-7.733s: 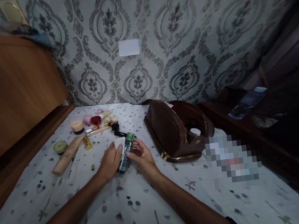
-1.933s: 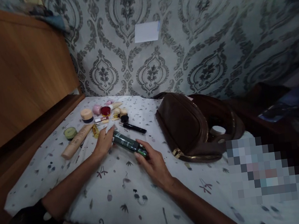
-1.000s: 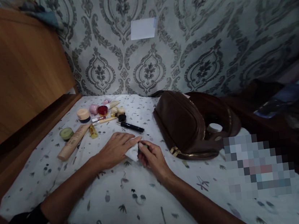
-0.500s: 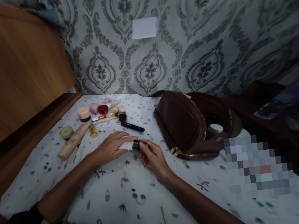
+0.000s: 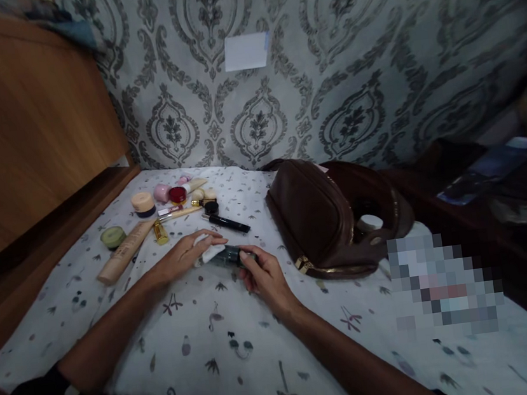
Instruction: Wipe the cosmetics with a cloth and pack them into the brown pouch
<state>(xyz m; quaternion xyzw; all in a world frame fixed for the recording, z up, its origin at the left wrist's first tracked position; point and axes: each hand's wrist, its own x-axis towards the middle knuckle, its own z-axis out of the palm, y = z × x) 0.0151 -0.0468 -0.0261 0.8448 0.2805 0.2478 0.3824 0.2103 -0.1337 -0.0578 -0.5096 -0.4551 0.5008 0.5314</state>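
A dark, glossy bottle (image 5: 226, 256) with a black end lies nearly level, low over the patterned cloth. My right hand (image 5: 266, 277) grips its right end between thumb and fingers. On the left, my left hand (image 5: 184, 256) pinches a white tissue-like piece (image 5: 213, 252) against the bottle's other end. Part of the bottle is hidden by that piece and by my fingers. Just beyond my hands lies a black tube (image 5: 229, 223). A gold lipstick-like tube (image 5: 160, 232) and a beige squeeze tube (image 5: 124, 253) lie past my left hand.
A brown leather bag (image 5: 316, 216) stands open at the right, with a white round lid (image 5: 371, 223) inside. Jars, including a green one (image 5: 113, 237), a peach one (image 5: 142, 204) and a red one (image 5: 178, 196), sit at the back left beside a wooden cabinet (image 5: 33, 117).
My left hand has moved left with the white piece, away from my right hand, and more of the dark bottle shows. The whole view has shifted slightly.
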